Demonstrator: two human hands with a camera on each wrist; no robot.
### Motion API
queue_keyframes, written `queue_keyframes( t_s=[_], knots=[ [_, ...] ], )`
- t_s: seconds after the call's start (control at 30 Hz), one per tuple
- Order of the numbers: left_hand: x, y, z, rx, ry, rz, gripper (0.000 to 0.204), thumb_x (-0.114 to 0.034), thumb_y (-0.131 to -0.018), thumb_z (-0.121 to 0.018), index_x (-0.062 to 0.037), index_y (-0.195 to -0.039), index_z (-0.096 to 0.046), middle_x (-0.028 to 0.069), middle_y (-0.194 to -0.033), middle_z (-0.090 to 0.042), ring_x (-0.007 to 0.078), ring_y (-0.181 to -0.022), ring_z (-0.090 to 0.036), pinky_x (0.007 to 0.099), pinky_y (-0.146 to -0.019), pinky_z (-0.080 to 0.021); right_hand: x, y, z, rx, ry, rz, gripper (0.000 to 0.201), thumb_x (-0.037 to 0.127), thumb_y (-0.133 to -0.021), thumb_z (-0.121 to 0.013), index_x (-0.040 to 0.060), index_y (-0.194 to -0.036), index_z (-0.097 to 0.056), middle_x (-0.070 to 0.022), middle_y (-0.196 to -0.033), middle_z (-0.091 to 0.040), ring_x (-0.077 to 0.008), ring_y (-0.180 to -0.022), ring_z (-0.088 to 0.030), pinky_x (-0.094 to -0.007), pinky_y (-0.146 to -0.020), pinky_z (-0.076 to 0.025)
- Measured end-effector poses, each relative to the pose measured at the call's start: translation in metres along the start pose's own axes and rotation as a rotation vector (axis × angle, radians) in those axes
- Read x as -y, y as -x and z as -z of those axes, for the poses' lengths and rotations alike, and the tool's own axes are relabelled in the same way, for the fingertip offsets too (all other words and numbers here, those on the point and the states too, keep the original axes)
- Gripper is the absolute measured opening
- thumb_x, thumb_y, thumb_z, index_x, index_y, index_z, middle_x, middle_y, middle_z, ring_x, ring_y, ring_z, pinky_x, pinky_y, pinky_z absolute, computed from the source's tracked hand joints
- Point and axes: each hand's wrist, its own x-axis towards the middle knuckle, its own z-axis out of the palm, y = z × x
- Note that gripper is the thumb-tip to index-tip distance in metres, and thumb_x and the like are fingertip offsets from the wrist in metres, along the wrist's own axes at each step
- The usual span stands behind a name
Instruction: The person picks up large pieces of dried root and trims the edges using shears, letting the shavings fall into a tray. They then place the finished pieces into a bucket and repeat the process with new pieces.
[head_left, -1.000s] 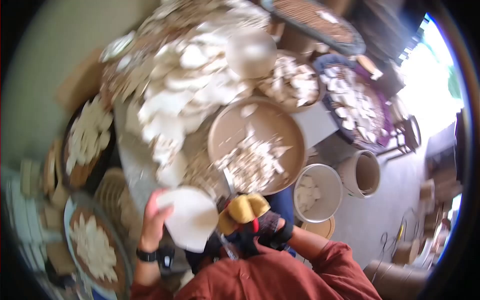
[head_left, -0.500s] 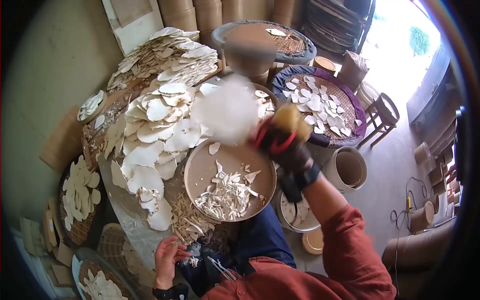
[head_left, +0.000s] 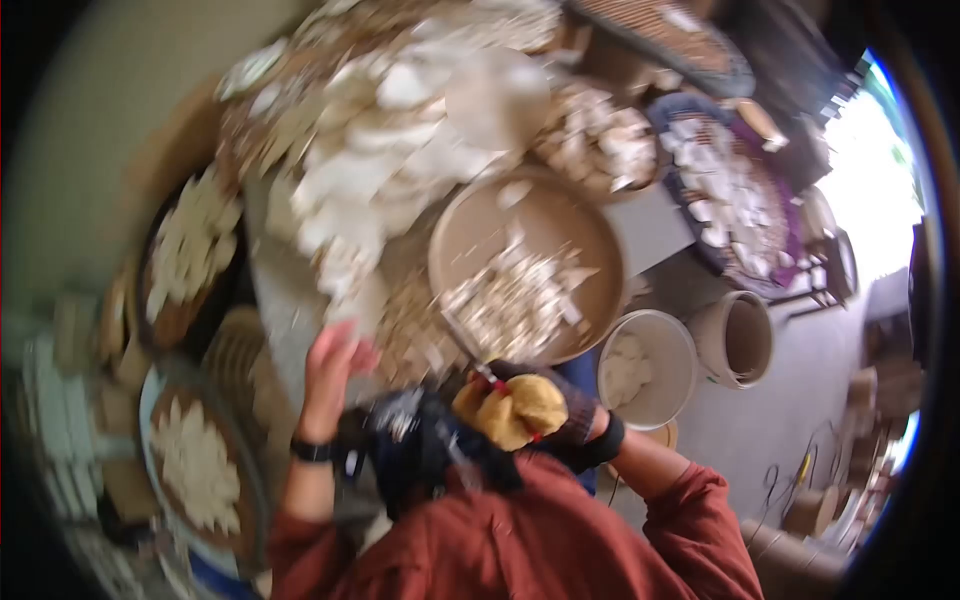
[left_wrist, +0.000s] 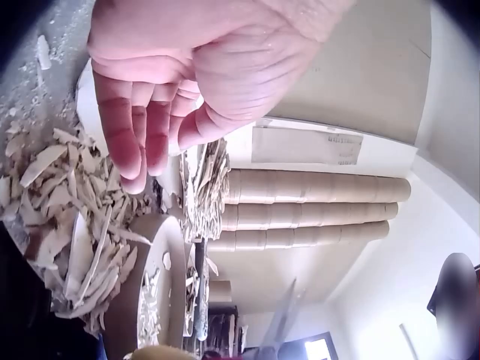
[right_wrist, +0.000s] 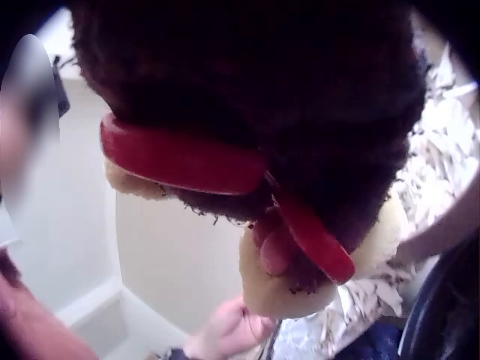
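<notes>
Red-handled metal scissors [right_wrist: 187, 161], gripped in the gloved, yellow-padded right hand [head_left: 520, 410], point toward the near-left rim of a round brown pan [head_left: 570, 228] of pale, jagged slivers [head_left: 515, 305]; left of the pan, off-white scraps [left_wrist: 67, 217] lie heaped near the bare left hand [head_left: 335, 362].

Grey table [head_left: 280, 312]: heaped white slices [head_left: 385, 170], loose shavings [head_left: 405, 325], a round brown tray [head_left: 478, 238] near the edge
Floor [head_left: 722, 432]: a white bucket [head_left: 672, 362] just beside a second bucket [head_left: 709, 346]

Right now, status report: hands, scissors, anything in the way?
Left hand empty, fingers relaxed. Right hand, gloved, gripping red-handled scissors. Possible obstacle: round tray of scraps by the blades.
</notes>
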Motion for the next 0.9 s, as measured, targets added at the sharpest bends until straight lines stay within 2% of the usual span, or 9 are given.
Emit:
queue_keyframes(
  t_s=[0.03,0.17,0.33,0.43,0.47,0.67,0.77,0.83,0.9],
  knots=[
    [0.003,-0.004,0.006,0.007,0.045,-0.086,0.033,-0.012,-0.089,-0.053,-0.002,-0.119,-0.049,0.0061,-0.094,-0.059,0.0161,-0.085,-0.06,0.0327,-0.073,-0.053,-0.014,-0.003,0.009,-0.026,0.279,0.051,0.023,0.02,-0.087,-0.056,0.0022,-0.101,-0.057,-0.0056,-0.092,-0.061,-0.0169,-0.087,-0.058,-0.0273,-0.08,-0.046],
    [0.01,-0.015,0.028,-0.139,0.006,-0.1,0.028,-0.009,-0.087,-0.055,0.0004,-0.114,-0.053,0.0102,-0.093,-0.063,0.0182,-0.079,-0.063,0.0263,-0.062,-0.05,-0.037,-0.01,0.013,0.096,1.303,0.432,0.038,0.025,-0.073,-0.069,0.0029,-0.102,-0.056,-0.012,-0.09,-0.061,-0.0261,-0.084,-0.061,-0.0328,-0.075,-0.048],
    [0.017,-0.037,0.038,-0.309,-0.218,-0.186,0.022,-0.007,-0.084,-0.058,0.002,-0.104,-0.06,0.0065,-0.091,-0.063,0.011,-0.075,-0.06,0.0229,-0.061,-0.049,-0.061,-0.021,0.046,-0.063,1.197,0.308,0.038,0.025,-0.071,-0.068,0.0047,-0.1,-0.054,-0.0135,-0.085,-0.059,-0.0321,-0.08,-0.059,-0.0346,-0.07,-0.047],
    [0.014,-0.06,0.035,-0.379,-0.286,-0.237,0.021,-0.008,-0.083,-0.06,0.0015,-0.102,-0.062,0.0045,-0.091,-0.063,0.0082,-0.074,-0.058,0.0214,-0.061,-0.048,-0.058,-0.019,0.039,-0.039,1.194,0.279,0.038,0.027,-0.07,-0.068,0.0064,-0.098,-0.054,-0.015,-0.084,-0.059,-0.0345,-0.08,-0.059,-0.0364,-0.068,-0.047],
    [0.024,-0.08,0.042,-0.422,-0.458,-0.409,0.025,-0.013,-0.082,-0.063,0.0007,-0.103,-0.063,0.0054,-0.086,-0.063,0.0092,-0.072,-0.058,0.0226,-0.061,-0.048,-0.057,-0.019,0.036,-0.041,1.201,0.276,0.038,0.028,-0.07,-0.068,0.0065,-0.098,-0.054,-0.0153,-0.084,-0.059,-0.0345,-0.08,-0.059,-0.0366,-0.068,-0.047],
    [0.016,-0.127,0.016,-0.719,-1.012,-0.493,0.046,-0.027,-0.068,-0.076,-0.001,-0.101,-0.057,0.0083,-0.081,-0.057,0.0219,-0.074,-0.057,0.0335,-0.065,-0.047,-0.057,-0.022,0.025,-0.017,1.518,0.353,0.039,0.033,-0.068,-0.068,0.0079,-0.094,-0.054,-0.0159,-0.078,-0.06,-0.0365,-0.076,-0.059,-0.0385,-0.065,-0.048],
    [0.003,-0.131,0.011,-0.634,-0.928,-0.275,0.044,-0.024,-0.066,-0.074,-0.0033,-0.098,-0.051,0.0144,-0.101,-0.054,0.0315,-0.094,-0.055,0.0401,-0.076,-0.045,-0.054,-0.021,0.007,-0.035,1.712,0.305,0.036,0.034,-0.067,-0.068,0.0126,-0.093,-0.056,-0.0151,-0.078,-0.061,-0.0369,-0.077,-0.06,-0.041,-0.064,-0.048],
    [0.001,-0.125,0.006,-0.667,-0.978,-0.487,0.038,-0.019,-0.066,-0.073,-0.0021,-0.091,-0.049,0.0139,-0.092,-0.056,0.032,-0.084,-0.056,0.0393,-0.071,-0.046,-0.054,-0.02,0.005,-0.04,1.709,0.32,0.035,0.033,-0.067,-0.069,0.0129,-0.092,-0.056,-0.0162,-0.079,-0.061,-0.0377,-0.078,-0.059,-0.0413,-0.064,-0.048],
    [0.003,-0.119,0.008,-0.489,-0.694,-0.535,0.027,-0.01,-0.07,-0.068,-0.0024,-0.088,-0.049,0.0082,-0.08,-0.057,0.0221,-0.07,-0.057,0.032,-0.062,-0.046,-0.056,-0.018,0.014,-0.051,1.518,0.315,0.038,0.032,-0.067,-0.069,0.011,-0.095,-0.056,-0.0119,-0.08,-0.062,-0.0308,-0.077,-0.061,-0.0385,-0.066,-0.049]
  ],
)
